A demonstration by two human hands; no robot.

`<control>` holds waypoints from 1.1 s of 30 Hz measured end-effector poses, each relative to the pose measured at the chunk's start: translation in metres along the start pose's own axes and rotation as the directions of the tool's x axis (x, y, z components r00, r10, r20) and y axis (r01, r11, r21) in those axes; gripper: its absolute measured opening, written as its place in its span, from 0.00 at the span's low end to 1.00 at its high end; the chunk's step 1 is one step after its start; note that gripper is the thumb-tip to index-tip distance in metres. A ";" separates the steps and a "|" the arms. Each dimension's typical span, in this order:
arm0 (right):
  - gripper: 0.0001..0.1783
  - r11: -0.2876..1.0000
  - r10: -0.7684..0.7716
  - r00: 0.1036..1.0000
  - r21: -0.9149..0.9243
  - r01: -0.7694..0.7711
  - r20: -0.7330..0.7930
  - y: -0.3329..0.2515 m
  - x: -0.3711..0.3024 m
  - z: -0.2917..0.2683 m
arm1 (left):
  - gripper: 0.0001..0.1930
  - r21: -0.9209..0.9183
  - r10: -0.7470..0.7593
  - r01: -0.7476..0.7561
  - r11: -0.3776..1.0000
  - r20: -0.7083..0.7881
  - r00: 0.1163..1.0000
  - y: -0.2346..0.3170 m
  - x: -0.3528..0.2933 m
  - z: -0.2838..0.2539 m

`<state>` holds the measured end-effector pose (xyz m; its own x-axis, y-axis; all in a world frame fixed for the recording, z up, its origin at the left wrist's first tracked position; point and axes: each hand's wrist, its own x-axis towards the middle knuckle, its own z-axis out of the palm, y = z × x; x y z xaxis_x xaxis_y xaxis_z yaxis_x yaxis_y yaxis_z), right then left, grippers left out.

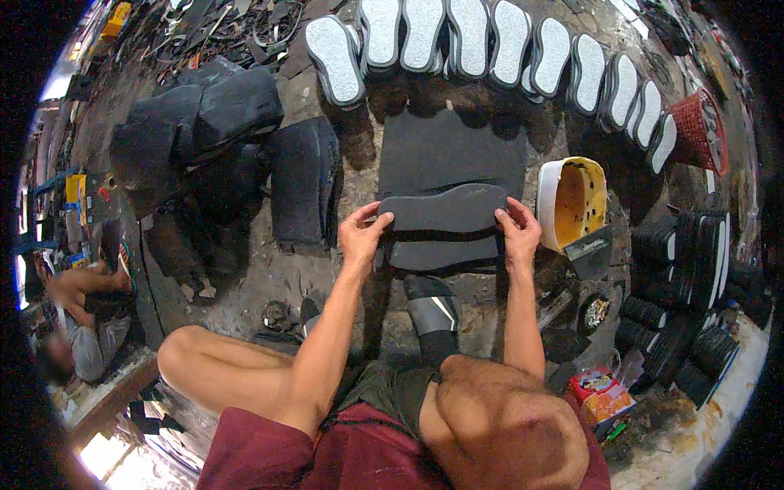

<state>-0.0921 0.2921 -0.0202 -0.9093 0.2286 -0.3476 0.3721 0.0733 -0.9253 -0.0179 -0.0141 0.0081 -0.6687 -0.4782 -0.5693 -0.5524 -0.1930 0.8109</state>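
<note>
Between my two hands a dark grey shoe sole (445,209) is held level, pinched at both ends. My left hand (362,234) grips its left tip with thumb and fingers. At the right tip, my right hand (520,232) has the same pinch. Just below it, nearer to me, lies a second dark sole (443,254). Beyond the held sole a flat black sheet (453,155) rests on the ground, partly covered by it. To the right stands a white tub (549,204) with a yellow-stained inside and a dark flat piece against its near edge.
An arc of stacked soles with pale speckled tops (469,37) spans the far side, ending near a red basket (701,131). Black sheets (304,184) lie left. Dark stacked soles (694,261) stand right, near a round holder of butts (594,314). Another person (86,327) sits far left.
</note>
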 end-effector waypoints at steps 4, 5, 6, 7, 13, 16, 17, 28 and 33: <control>0.22 0.997 -0.010 1.000 -0.073 0.010 0.011 0.005 0.005 0.002 | 0.28 -0.029 0.056 -0.055 0.998 0.021 0.998 -0.006 0.008 0.001; 0.22 0.997 0.018 1.000 -0.081 -0.018 0.003 0.004 0.005 0.003 | 0.27 -0.032 0.049 -0.048 0.998 0.023 0.999 -0.007 0.010 0.001; 0.22 0.998 0.017 1.000 -0.055 -0.017 0.005 0.003 0.004 0.004 | 0.27 -0.029 0.068 -0.067 0.997 0.026 0.997 -0.009 0.012 0.002; 0.22 0.998 0.042 0.999 -0.036 -0.043 -0.004 0.002 0.004 0.005 | 0.27 -0.019 0.068 -0.068 0.998 0.030 0.997 -0.010 0.014 0.002; 0.23 0.998 0.045 0.999 -0.036 -0.046 -0.025 -0.003 0.002 0.007 | 0.25 -0.042 0.069 -0.068 0.997 0.024 0.997 -0.014 0.018 0.006; 0.22 0.997 0.069 0.997 -0.044 -0.069 -0.022 -0.003 0.004 0.008 | 0.23 -0.038 0.078 -0.078 0.996 0.003 0.997 -0.015 0.019 0.009; 0.22 0.993 0.097 0.995 -0.069 -0.099 -0.038 -0.004 0.004 0.009 | 0.22 -0.029 0.079 -0.079 0.996 -0.006 0.997 -0.015 0.019 0.010; 0.36 0.752 -0.184 0.977 -0.656 0.068 -0.110 -0.021 -0.012 0.021 | 0.22 0.232 0.255 -0.237 0.943 -0.047 0.966 -0.015 0.020 0.018; 0.29 0.989 0.104 0.994 -0.110 -0.100 0.025 -0.059 -0.033 0.011 | 0.18 -0.004 0.001 -0.001 1.000 -0.038 0.999 0.003 0.012 0.015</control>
<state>-0.0862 0.2701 0.0438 -0.8702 0.2105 -0.4455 0.4798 0.1564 -0.8633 -0.0353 -0.0073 0.0017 -0.6501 -0.5103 -0.5631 -0.5496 -0.1960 0.8121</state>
